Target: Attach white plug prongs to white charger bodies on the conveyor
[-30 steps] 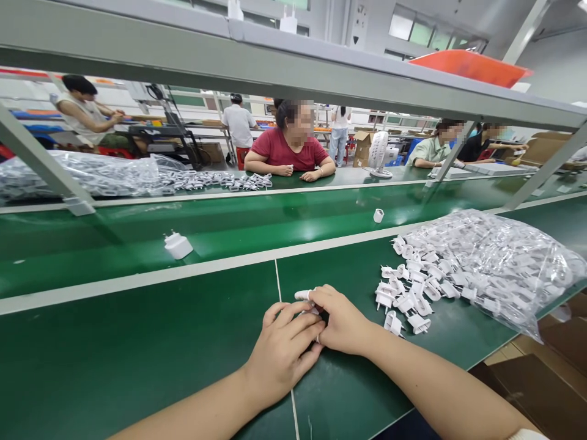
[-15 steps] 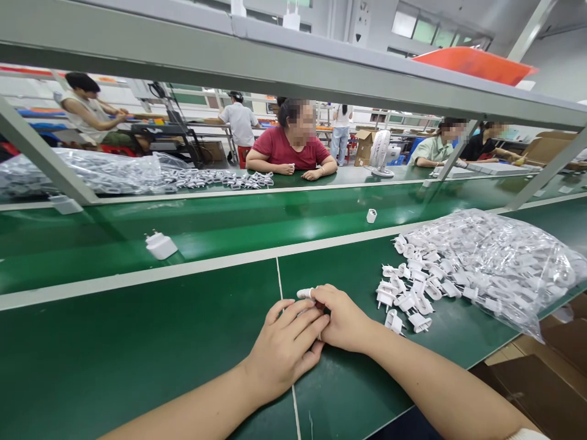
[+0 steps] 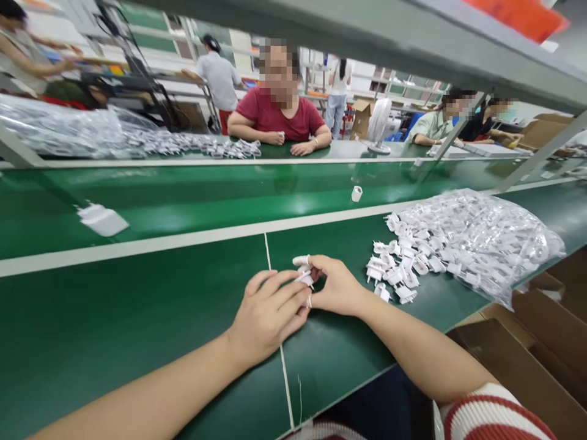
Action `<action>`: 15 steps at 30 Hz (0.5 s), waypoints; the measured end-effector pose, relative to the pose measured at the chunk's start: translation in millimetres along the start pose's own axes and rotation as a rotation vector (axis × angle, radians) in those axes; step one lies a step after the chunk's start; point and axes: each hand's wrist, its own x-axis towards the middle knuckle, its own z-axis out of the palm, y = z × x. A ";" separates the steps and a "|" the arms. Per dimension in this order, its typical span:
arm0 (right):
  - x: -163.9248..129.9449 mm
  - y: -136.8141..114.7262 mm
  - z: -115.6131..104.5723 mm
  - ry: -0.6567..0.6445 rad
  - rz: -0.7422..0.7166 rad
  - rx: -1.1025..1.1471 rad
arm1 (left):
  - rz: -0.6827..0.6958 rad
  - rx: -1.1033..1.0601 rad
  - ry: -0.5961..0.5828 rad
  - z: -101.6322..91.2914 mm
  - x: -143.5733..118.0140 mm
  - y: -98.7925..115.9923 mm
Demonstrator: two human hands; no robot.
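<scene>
My left hand (image 3: pixel 266 315) and my right hand (image 3: pixel 337 287) meet on the green table (image 3: pixel 137 330), both pinching a small white plug part (image 3: pixel 305 278) between the fingertips. A white finger cot covers my right forefinger. Just to the right lies a heap of loose white plug parts (image 3: pixel 397 269), spilling from a clear plastic bag (image 3: pixel 477 238) full of the same parts.
A white charger (image 3: pixel 103 220) and a small white cap (image 3: pixel 356 194) ride the green conveyor belt (image 3: pixel 206 201) beyond. A person in a red shirt (image 3: pixel 279 119) sits opposite, with others farther back. Brown cardboard boxes (image 3: pixel 541 342) stand at lower right. A grey shelf beam (image 3: pixel 367 43) runs overhead.
The camera has tipped down and closer. The charger and the small cap have travelled left along the belt. My hands stay together, and the white part now shows between the fingers.
</scene>
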 end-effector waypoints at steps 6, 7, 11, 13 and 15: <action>2.0 -4.3 0.0 -0.048 0.109 0.213 | -0.027 0.042 0.021 -2.5 -1.3 -3.6; 1.7 -5.4 -0.1 -0.047 0.111 0.220 | -0.029 0.037 0.025 -2.4 -2.4 -3.7; 0.8 -5.9 0.2 -0.066 0.118 0.229 | -0.025 -0.019 0.010 -1.9 -5.7 -3.8; 1.6 -4.1 1.0 -0.087 0.134 0.245 | -0.038 -0.028 0.006 -1.8 -5.8 -3.8; 2.8 -2.5 2.2 -0.117 0.156 0.283 | -0.045 -0.020 0.011 -2.0 -4.6 -3.5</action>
